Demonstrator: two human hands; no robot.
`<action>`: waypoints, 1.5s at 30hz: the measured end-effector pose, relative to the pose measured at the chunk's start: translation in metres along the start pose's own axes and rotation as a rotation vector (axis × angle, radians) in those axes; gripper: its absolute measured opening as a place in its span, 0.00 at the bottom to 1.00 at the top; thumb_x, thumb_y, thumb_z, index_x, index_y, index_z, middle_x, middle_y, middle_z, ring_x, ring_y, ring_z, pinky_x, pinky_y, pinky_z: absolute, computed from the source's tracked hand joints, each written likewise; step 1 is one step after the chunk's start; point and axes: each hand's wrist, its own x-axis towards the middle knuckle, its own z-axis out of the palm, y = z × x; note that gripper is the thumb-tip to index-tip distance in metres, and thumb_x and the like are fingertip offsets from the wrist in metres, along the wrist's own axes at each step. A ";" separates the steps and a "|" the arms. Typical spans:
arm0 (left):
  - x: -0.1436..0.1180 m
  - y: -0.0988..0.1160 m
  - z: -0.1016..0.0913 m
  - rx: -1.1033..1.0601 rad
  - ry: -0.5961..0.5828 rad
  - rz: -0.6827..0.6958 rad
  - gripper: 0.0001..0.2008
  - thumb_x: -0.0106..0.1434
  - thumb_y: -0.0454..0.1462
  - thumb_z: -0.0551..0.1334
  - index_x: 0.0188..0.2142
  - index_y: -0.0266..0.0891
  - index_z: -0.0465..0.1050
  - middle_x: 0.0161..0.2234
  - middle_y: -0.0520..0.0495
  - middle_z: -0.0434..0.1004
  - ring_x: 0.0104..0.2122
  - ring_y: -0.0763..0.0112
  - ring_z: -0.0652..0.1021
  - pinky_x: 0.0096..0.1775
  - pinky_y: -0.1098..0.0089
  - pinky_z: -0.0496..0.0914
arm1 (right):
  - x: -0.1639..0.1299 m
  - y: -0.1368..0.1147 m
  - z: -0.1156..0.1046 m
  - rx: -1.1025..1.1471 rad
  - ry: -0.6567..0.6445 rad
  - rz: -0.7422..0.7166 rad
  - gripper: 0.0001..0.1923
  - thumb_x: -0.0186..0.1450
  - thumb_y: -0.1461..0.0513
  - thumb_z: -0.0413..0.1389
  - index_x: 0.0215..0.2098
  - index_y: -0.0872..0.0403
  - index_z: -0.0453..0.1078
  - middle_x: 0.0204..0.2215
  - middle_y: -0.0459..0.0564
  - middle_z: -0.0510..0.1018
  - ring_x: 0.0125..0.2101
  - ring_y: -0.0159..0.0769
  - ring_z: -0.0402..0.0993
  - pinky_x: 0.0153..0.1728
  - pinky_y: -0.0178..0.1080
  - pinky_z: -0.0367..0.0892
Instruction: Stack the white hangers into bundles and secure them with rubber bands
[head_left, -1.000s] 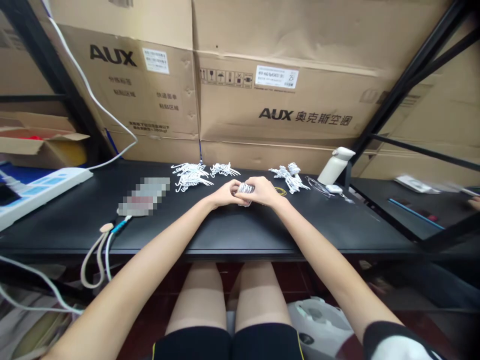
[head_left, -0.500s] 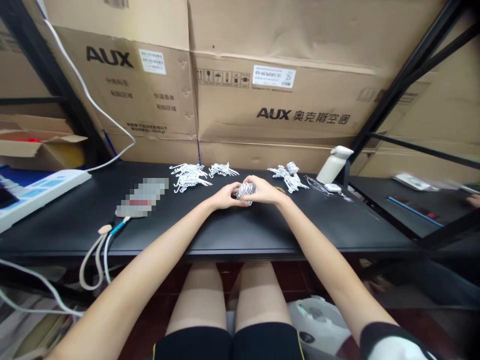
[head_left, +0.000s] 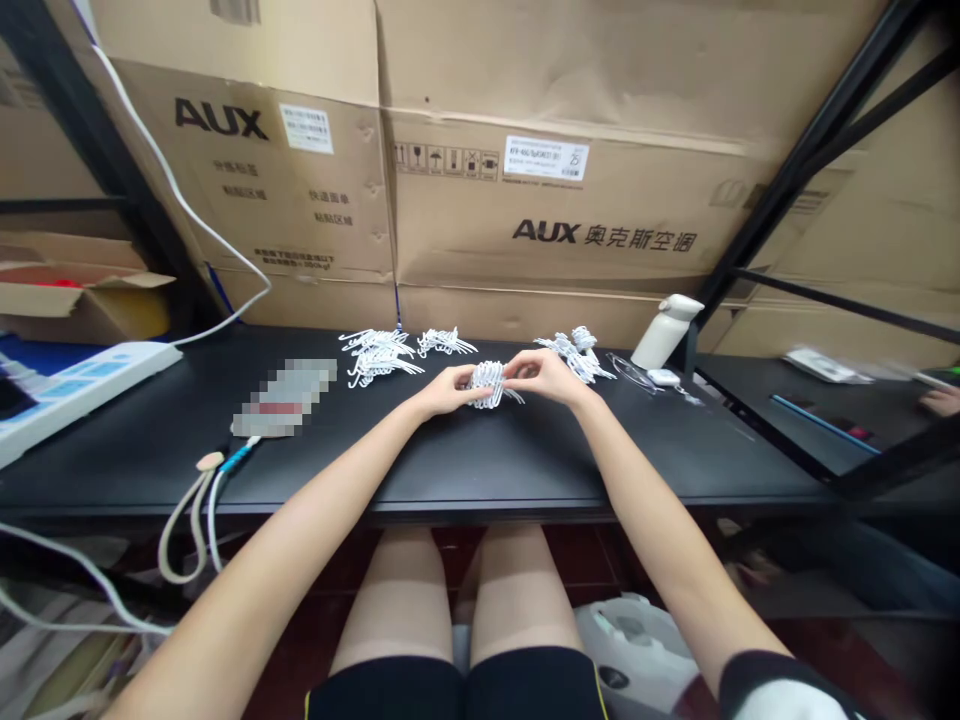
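My left hand (head_left: 442,388) and my right hand (head_left: 541,374) meet over the middle of the black table (head_left: 465,460), both gripping one bundle of small white plastic hooks (head_left: 488,384). The left holds its left end, while the right pinches its right end with the fingertips. More loose white hooks lie behind: one pile (head_left: 377,354) at the back left, a smaller pile (head_left: 445,342) beside it, and another pile (head_left: 576,353) just behind my right hand.
Big AUX cardboard boxes (head_left: 525,200) stand along the table's back edge. A white bottle (head_left: 665,331) and a black shelf post stand at the right. A blurred flat item (head_left: 285,397), cables (head_left: 199,500) and a white-blue device (head_left: 75,380) lie at the left. Another person's hand (head_left: 941,401) shows far right.
My right hand has slid from over the bundle to its right end, uncovering more of the hooks. The left hand has barely moved.
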 end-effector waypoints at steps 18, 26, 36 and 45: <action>-0.001 0.001 -0.006 -0.040 -0.016 -0.052 0.28 0.51 0.47 0.68 0.48 0.34 0.73 0.43 0.41 0.78 0.42 0.60 0.76 0.45 0.61 0.68 | 0.002 0.003 0.014 -0.176 0.086 -0.115 0.08 0.59 0.59 0.58 0.29 0.56 0.73 0.28 0.49 0.74 0.27 0.32 0.71 0.31 0.35 0.66; 0.000 -0.002 -0.007 -0.011 -0.008 -0.068 0.28 0.53 0.48 0.67 0.49 0.34 0.72 0.44 0.41 0.77 0.42 0.60 0.76 0.45 0.62 0.67 | 0.003 0.003 0.015 -0.308 0.093 -0.159 0.07 0.62 0.61 0.56 0.29 0.57 0.72 0.28 0.49 0.73 0.28 0.32 0.69 0.33 0.36 0.65; -0.001 0.002 -0.004 -0.010 0.052 -0.059 0.27 0.53 0.49 0.66 0.47 0.35 0.73 0.43 0.43 0.77 0.42 0.61 0.75 0.46 0.62 0.67 | 0.000 0.002 0.015 -0.198 0.077 -0.173 0.06 0.60 0.62 0.56 0.32 0.55 0.74 0.32 0.49 0.73 0.29 0.32 0.71 0.33 0.36 0.68; 0.000 -0.002 -0.006 0.003 0.041 -0.041 0.27 0.53 0.49 0.66 0.47 0.34 0.73 0.41 0.43 0.78 0.39 0.63 0.75 0.43 0.64 0.67 | 0.003 0.001 0.019 -0.325 0.055 -0.195 0.05 0.63 0.63 0.53 0.31 0.56 0.69 0.32 0.49 0.68 0.32 0.34 0.68 0.35 0.37 0.65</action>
